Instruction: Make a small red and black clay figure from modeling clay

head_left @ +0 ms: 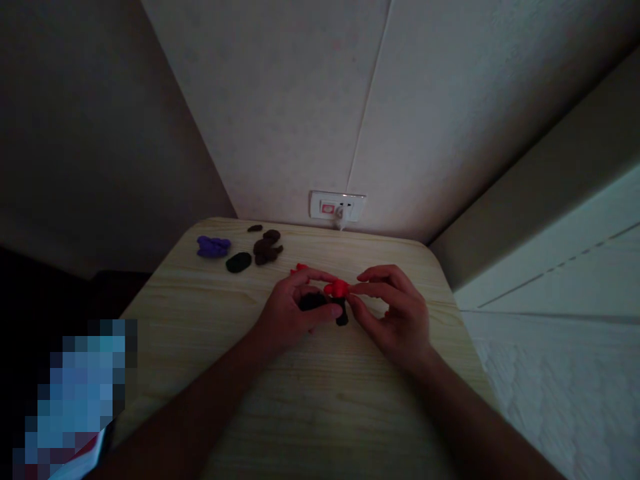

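Above the table, my left hand (pixel 295 303) grips a black and red modelling-clay figure, its thumb pressed along the front. A black clay part (pixel 341 317) sticks out past that thumb, below a rounded red clay part (pixel 337 288). More red clay (pixel 300 267) shows behind the left fingers; the rest of the figure is covered by the hand. From the right side, my right hand (pixel 387 307) pinches at the edge of the red part with thumb and index finger, its other fingers loosely curled.
Purple clay (pixel 213 247), a dark flat clay oval (pixel 239 262) and brown clay lumps (pixel 267 250) lie at the table's back left. A wall socket (pixel 337 207) with a plug sits behind the wooden table (pixel 320 400). A blurred-out screen (pixel 80 387) is at lower left.
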Demonstrator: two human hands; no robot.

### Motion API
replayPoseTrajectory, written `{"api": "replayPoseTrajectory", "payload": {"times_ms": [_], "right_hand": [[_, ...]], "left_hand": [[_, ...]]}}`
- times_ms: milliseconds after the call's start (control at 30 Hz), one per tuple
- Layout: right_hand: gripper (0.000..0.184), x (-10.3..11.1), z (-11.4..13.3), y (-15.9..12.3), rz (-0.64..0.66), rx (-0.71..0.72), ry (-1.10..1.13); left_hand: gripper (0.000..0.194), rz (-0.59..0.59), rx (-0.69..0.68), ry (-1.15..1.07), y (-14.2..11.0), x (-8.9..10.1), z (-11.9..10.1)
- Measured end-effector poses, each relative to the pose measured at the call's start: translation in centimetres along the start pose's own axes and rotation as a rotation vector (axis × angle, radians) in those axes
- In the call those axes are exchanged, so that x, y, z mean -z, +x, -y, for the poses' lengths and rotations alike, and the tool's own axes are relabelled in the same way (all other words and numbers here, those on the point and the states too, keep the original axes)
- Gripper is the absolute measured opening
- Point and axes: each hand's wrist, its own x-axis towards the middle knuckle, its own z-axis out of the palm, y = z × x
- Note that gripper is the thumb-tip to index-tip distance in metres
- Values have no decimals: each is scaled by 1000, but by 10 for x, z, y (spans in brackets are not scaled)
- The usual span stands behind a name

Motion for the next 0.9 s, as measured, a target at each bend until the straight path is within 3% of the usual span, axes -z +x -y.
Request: {"api": "replayPoseTrajectory", "payload": {"times_ms": [200,400,600,767,900], "right_hand": [[16,-5,-9,-5,-42,-154,184],[26,-7,-30,-8,-230,-347,484],[12,-12,-35,-5,-141,-559,309],[13,-11,-28,-6,-91,-503,218],[7,-9,-15,-8,-89,-286,153]], "left_hand": [[44,-7,-9,-5,1,0,-1],[44,-29,-25,0,1,1,-2],[47,-83,-55,-7,2,4,-1],[45,-104,-95,81,2,5,-1],[37,-156,-243,265,1,3,3]]}}
